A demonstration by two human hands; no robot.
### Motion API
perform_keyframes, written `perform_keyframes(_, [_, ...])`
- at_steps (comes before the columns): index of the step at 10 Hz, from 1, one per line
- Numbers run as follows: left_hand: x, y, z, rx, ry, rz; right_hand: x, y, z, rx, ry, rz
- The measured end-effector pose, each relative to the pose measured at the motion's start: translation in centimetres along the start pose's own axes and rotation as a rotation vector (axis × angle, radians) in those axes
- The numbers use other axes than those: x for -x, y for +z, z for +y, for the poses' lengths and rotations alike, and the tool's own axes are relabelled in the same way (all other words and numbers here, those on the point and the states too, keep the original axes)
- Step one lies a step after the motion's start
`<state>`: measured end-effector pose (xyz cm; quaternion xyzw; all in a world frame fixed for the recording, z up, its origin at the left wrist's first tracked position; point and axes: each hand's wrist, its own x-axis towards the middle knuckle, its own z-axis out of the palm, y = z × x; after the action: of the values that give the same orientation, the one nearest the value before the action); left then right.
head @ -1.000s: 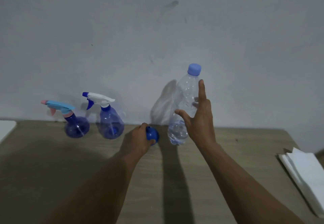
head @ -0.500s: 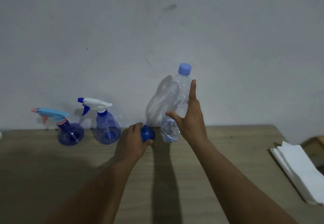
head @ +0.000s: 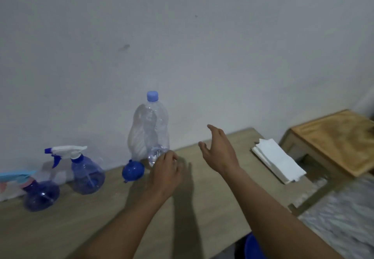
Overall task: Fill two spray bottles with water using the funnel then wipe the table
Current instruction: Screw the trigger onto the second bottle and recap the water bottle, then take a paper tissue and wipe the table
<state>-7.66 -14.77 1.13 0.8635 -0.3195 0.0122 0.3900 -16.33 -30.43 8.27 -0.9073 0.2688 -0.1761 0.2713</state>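
Two spray bottles (head: pixel 87 174) (head: pixel 40 195) stand at nine o'clock on the table (head: pixel 202 208), the blue funnel (head: pixel 133 171) beside the water bottle (head: pixel 154 129). Left hand (head: pixel 165 172) grips that bottle's base; right hand (head: pixel 219 150), at three o'clock, hangs spread and empty near the napkins (head: pixel 278 162).

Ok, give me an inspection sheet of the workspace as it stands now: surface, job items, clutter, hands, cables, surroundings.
Surface: wooden table against a pale wall, no spill seen.
Job's things: water bottle upright, capped, at the back edge; blue funnel lying on the table just left of it; white-trigger spray bottle and a second spray bottle at far left, both with heads on; white paper towels stacked at the right edge.
Clutter: nothing seen.
Hands: left hand low at the water bottle's base, contact unclear; right hand open, empty, in the air between bottle and towels.
Cables: nothing seen.
Surroundings: low wooden stool on the right; blue object below the table edge.
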Motion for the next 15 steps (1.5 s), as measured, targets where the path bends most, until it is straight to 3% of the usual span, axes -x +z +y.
perform_keyframes(2, [-5.5,4.3,8.4,-0.086,0.286,-0.32,1.5,-5.1,7.5,0.124,0.241,0.0])
perform_keyframes(4, [-10.0,12.1,14.7,-0.219,0.437,-0.484,2.2,-8.7,17.0,0.207,0.43,-0.041])
perform_keyframes(7, [-13.5,26.6,18.7,-0.36,0.572,-0.699,0.2,-8.7,29.1,0.227,0.487,-0.041])
perform_keyframes(10, [-15.3,32.0,18.9,-0.395,0.476,-0.807,-1.4,-7.9,32.2,0.34,0.498,-0.095])
perform_keyframes(12, [-16.1,32.6,19.9,-0.423,0.621,-0.79,-1.7,-8.2,32.4,0.352,0.473,-0.124])
perform_keyframes(14, [-16.5,32.3,19.8,-0.349,0.467,-0.874,-1.9,-8.3,32.7,0.331,0.484,-0.122])
perform_keyframes(15, [-16.5,32.3,19.5,-0.421,0.53,-0.838,-1.9,-8.2,32.6,0.341,0.468,-0.104])
